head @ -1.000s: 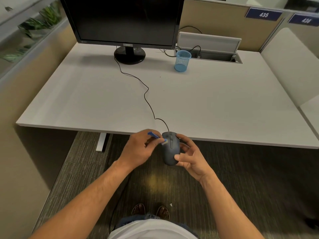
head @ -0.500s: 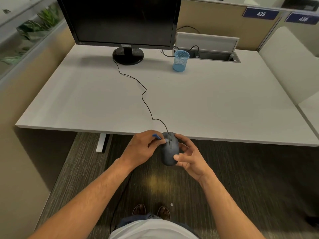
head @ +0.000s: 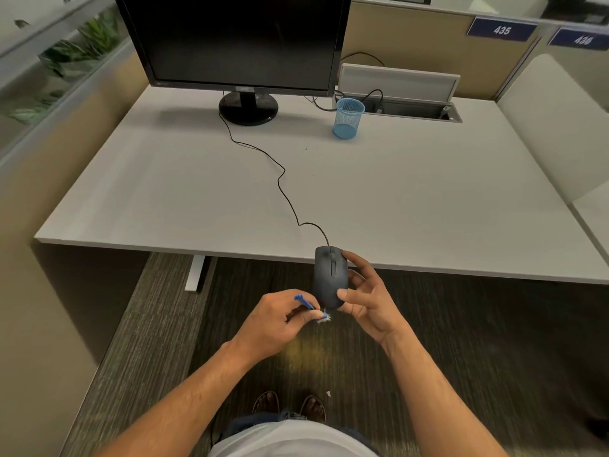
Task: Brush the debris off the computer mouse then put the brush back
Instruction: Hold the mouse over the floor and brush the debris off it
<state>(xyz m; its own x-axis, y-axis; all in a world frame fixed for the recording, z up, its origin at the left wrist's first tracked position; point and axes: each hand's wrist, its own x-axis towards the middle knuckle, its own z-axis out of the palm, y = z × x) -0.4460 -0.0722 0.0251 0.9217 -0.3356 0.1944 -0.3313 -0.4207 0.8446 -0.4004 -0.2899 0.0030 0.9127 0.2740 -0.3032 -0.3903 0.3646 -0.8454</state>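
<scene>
A dark grey wired computer mouse hangs in the air just off the desk's front edge, gripped by my right hand from its right side. My left hand pinches a small blue brush with pale bristles. The bristle tip sits at the mouse's near end, just below and left of it. The mouse's black cable trails across the white desk toward the monitor.
A black monitor stands at the back of the desk. A blue mesh cup sits to its right, in front of an open cable hatch. Carpet floor and my feet lie below.
My left hand has drawn the brush from the mouse's front left side down to its near end. The mouse stays in my right hand, lifted slightly forward.
</scene>
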